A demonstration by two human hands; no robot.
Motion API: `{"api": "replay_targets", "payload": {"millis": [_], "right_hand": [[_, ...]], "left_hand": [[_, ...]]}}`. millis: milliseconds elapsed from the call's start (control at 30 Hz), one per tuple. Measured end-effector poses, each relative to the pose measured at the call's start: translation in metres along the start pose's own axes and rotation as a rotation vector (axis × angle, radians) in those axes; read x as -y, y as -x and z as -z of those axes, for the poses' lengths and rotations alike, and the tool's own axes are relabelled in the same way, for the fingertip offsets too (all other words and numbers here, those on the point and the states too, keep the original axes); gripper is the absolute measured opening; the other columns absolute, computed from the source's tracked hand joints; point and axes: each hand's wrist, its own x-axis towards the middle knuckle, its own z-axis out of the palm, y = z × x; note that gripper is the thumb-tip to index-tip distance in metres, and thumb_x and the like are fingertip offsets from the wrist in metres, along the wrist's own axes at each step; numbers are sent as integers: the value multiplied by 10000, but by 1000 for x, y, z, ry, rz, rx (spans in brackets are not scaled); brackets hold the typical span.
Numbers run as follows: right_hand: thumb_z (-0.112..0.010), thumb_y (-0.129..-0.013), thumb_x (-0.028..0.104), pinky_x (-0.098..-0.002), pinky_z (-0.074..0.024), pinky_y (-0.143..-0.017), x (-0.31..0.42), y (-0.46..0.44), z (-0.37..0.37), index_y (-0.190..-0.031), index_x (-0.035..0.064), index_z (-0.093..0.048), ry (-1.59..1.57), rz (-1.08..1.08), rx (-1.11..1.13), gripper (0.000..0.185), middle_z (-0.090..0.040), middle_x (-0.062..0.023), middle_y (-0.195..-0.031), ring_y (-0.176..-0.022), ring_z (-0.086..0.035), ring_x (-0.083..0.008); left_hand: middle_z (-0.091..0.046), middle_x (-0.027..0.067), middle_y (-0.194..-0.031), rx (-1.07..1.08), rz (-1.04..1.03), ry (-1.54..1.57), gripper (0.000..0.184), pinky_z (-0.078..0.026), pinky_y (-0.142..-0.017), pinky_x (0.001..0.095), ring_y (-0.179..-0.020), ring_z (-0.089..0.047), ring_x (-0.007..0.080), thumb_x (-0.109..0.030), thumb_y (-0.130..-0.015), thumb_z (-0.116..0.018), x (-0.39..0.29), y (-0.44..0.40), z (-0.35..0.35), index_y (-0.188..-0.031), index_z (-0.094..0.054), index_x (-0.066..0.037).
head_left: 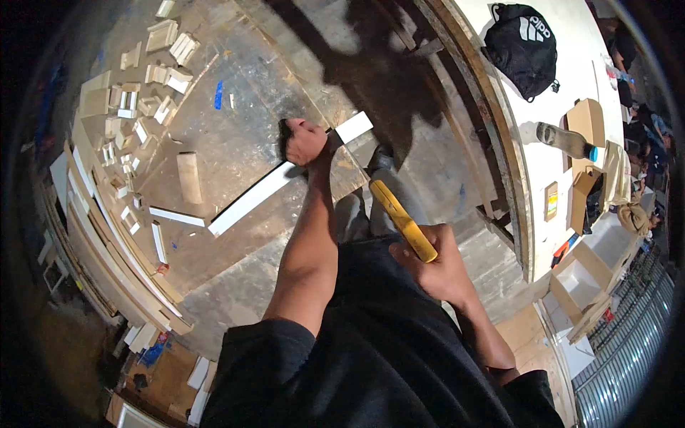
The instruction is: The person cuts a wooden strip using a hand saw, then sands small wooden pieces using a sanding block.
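Note:
My left hand (307,143) is closed, fingers curled, over a long white strip (253,200) that lies slantwise on the worn work surface. A white end of the strip (354,127) shows beyond my wrist. What the curled fingers grip is hidden. In my right hand (442,267) is a long yellow tool (403,220), held near my waist with its far end towards the work surface. Its exact kind is unclear. Beside the strip's lower end lie a narrow white piece (177,216) and a pale wooden block (189,177).
Many small wooden pieces (163,36) lie at the upper left, with long boards (107,235) along the left edge. On the right, a white table (499,21) bears a black bag (522,50), a bottle (564,140) and open boxes (585,118). My foot (382,158) shows below.

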Motion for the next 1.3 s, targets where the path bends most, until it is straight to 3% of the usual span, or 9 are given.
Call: {"api": "replay_targets", "payload": {"millis": [133,367,467,633,767,967,1033,1067,1300], "right_hand": [[-717,-842,179,-381,-407,-542,5,5,2,-748,-37,-585,-21,-84,143,270,-494,-109,-564,-571,-485,-147],[-714,-851,174,-371,-403,-544,-16,-5,-15,-752,-36,-574,-75,-68,-37,271,-508,-97,-590,-570,-476,-136],[-769,-873,194,-285,-442,-690,-12,-8,-2,-1019,-10,-480,63,-234,312,383,-570,-35,-858,-758,-508,-112],[-726,-849,172,-343,-384,-545,-17,-9,-20,-762,-14,-575,-47,-49,-16,255,-489,-57,-588,-586,-451,-125],[-782,-863,171,-299,-471,-808,-20,-2,-16,-1053,-41,-464,-61,-215,109,426,-580,-81,-934,-892,-559,-138],[-789,-864,215,-325,-475,-826,-1,-6,-7,-1129,-57,-453,57,-342,149,507,-587,-94,-984,-908,-572,-151],[-763,-858,206,-316,-436,-691,-10,2,-15,-924,-27,-506,-9,-169,18,353,-547,-59,-802,-765,-520,-129],[-738,-852,175,-315,-397,-571,-13,1,-20,-731,-1,-545,-20,-49,-55,288,-507,-27,-645,-638,-469,-109],[-759,-839,196,-315,-397,-568,-23,4,-9,-740,-5,-552,-46,-95,84,305,-530,-32,-667,-641,-480,-114]], "left_hand": [[-656,131,-654,8,6,-28,76,-493,-595,539,-646,-663,401,-218,-839,-608,3,-1,-5,-906,-581,-199],[-647,107,-647,0,-8,8,84,-479,-536,501,-627,-667,358,-208,-814,-628,5,0,-7,-864,-561,-213],[-638,92,-656,-98,-57,-38,99,-473,-554,489,-635,-656,349,-211,-787,-642,16,-6,-29,-857,-572,-215],[-627,76,-660,-38,-5,-41,106,-466,-542,485,-613,-644,344,-192,-755,-646,13,4,-16,-836,-580,-210],[-615,76,-634,-239,-144,-1,106,-451,-505,477,-576,-635,334,-178,-755,-641,14,-3,-24,-826,-572,-215],[-609,74,-617,-102,-39,13,106,-436,-486,476,-553,-629,331,-175,-765,-635,8,-3,-16,-835,-564,-212],[-600,76,-591,-345,-235,-4,106,-435,-464,479,-533,-625,347,-186,-776,-638,12,-7,-12,-842,-559,-213],[-608,86,-601,-123,-50,-49,109,-453,-470,483,-541,-635,351,-193,-784,-638,7,-4,-13,-852,-555,-212],[-616,96,-609,-90,-27,-31,126,-471,-476,489,-547,-645,344,-206,-784,-641,12,-4,-16,-870,-550,-219]]}}
